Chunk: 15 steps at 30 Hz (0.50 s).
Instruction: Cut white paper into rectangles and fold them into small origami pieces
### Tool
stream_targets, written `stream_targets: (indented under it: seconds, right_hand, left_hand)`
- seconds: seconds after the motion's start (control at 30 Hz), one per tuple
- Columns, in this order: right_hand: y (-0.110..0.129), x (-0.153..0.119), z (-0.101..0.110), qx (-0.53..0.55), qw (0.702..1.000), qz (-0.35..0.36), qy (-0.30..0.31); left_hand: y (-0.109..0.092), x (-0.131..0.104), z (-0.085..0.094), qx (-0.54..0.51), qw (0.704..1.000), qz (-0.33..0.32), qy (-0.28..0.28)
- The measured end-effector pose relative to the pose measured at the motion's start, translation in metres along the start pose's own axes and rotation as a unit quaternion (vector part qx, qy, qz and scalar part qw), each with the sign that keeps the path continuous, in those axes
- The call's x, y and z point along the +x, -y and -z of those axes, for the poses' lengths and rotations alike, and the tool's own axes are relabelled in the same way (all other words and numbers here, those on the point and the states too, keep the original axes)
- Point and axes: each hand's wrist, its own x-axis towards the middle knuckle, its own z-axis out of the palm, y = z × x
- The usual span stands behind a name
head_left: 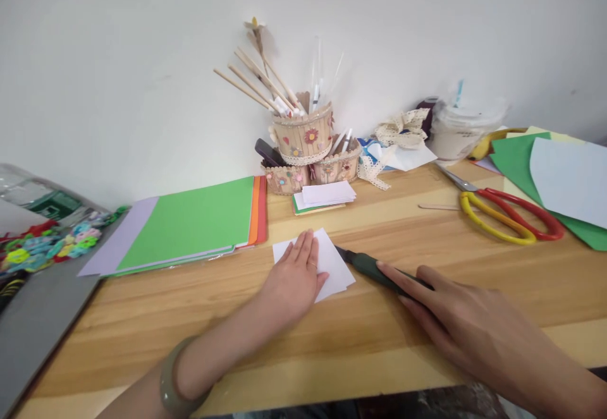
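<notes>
A small white paper (332, 267), apparently more than one layer, lies on the wooden table (332, 356). My left hand (296, 277) rests flat on its left part, fingers stretched out and pointing away from me. To the right, my right hand (455, 311) holds a dark green craft knife (374, 272), index finger along its handle. The knife points left, its tip at the right edge of the paper. Whether the tip touches the paper cannot be told.
Colored sheets (194, 220) lie at the left, small paper pieces (327, 194) behind the white paper. Decorated wooden pots (303, 134) stand by the wall. Scissors (502, 217), a lidded cup (455, 131) and green and white sheets (569, 179) are at the right.
</notes>
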Motion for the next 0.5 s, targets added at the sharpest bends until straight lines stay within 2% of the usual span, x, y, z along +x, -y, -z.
stream_targets:
  seconds: [0.5]
  right_hand:
    - [-0.006,0.051,-0.008,-0.047,0.998,-0.028,0.028]
  left_hand:
    - [-0.003,0.003,0.008,-0.016,0.999,0.007,0.045]
